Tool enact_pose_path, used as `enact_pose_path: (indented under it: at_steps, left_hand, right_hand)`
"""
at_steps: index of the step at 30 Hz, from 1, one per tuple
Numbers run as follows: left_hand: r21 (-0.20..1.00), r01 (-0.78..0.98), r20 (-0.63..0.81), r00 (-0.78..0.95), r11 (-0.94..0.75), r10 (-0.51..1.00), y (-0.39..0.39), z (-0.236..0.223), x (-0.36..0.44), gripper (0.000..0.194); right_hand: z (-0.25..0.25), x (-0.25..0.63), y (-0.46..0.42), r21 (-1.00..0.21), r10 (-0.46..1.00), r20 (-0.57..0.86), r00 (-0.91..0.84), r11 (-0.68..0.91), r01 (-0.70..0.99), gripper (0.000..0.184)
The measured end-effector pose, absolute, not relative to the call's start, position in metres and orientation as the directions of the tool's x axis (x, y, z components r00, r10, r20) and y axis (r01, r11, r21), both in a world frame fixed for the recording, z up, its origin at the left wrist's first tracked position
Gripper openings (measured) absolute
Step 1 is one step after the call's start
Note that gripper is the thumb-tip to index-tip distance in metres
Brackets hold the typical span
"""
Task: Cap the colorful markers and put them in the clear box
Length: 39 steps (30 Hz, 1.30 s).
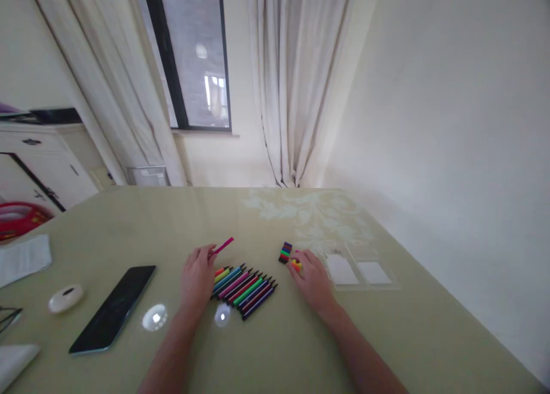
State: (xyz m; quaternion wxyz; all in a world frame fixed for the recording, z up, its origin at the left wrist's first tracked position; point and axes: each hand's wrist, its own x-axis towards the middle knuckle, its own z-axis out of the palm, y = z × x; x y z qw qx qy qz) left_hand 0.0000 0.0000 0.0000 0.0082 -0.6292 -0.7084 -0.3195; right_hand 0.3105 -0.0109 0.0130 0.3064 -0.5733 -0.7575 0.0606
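My left hand (196,278) pinches a pink marker (223,247) whose far end points up and to the right. Just right of that hand a row of several uncapped coloured markers (244,287) lies side by side on the table. My right hand (312,278) rests on the table with its fingertips closed on a small yellow and pink cap (296,263). A stack of coloured marker caps (285,252) sits right at those fingertips.
A clear plastic marker case (357,271) lies open beside my right hand. A black phone (113,307), a white round object (65,298) and folded white cloth (23,257) lie at the left. The glossy pale green table (266,348) meets a wall on the right.
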Motion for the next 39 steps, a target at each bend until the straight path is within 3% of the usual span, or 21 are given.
enact_pose_path:
  at_steps: [4,8,14,18,22,26,30,35,37,39]
  left_hand:
    - [0.465,0.795,0.509,0.121,-0.391,0.852,-0.004,-0.002,0.035,0.032]
    - [0.392,0.738,0.525,0.311,-0.549,0.792,-0.018,0.000,0.063,0.030]
    - [0.391,0.719,0.460,0.389,-0.575,0.798,-0.032,0.010,0.080,0.026]
    - [0.432,0.744,0.321,0.401,-0.510,0.858,-0.036,0.016,0.085,0.027]
    - [0.389,0.852,0.166,0.311,-0.352,0.936,-0.038,0.023,0.083,0.031]
    - [0.378,0.901,0.200,0.147,-0.214,0.969,-0.031,0.023,0.066,0.034]
    - [0.318,0.941,0.340,-0.001,-0.114,0.940,-0.018,0.018,0.038,0.036]
    - [0.050,0.988,0.238,-0.156,0.148,0.959,-0.014,0.011,0.002,0.042]
    - [0.031,0.982,0.207,-0.187,0.185,0.960,-0.014,0.007,-0.009,0.044]
    - [0.089,0.980,0.171,-0.190,0.177,0.967,-0.012,0.003,-0.018,0.044]
  right_hand:
    - [0.011,0.301,-0.018,-0.476,0.826,0.506,-0.248,0.507,0.719,0.047]
    - [0.007,0.294,-0.022,-0.401,0.735,0.576,-0.358,0.636,0.659,0.031]
    - [0.006,0.288,-0.026,-0.349,0.644,0.665,-0.378,0.715,0.605,0.021]
    - [0.008,0.286,-0.027,-0.336,0.598,0.692,-0.405,0.763,0.553,0.019]
    - [0.010,0.286,-0.027,-0.381,0.593,0.722,-0.357,0.771,0.510,0.017]
    - [0.013,0.290,-0.026,-0.413,0.607,0.734,-0.305,0.755,0.509,0.014]
    - [0.017,0.300,-0.020,-0.474,0.694,0.702,-0.159,0.622,0.624,0.016]
    - [0.022,0.317,-0.010,-0.598,0.831,0.556,-0.004,0.404,0.692,0.020]
    - [0.022,0.322,-0.007,-0.616,0.866,0.499,0.000,0.355,0.704,0.019]
    - [0.021,0.325,-0.005,-0.626,0.897,0.442,-0.009,0.315,0.713,0.016]
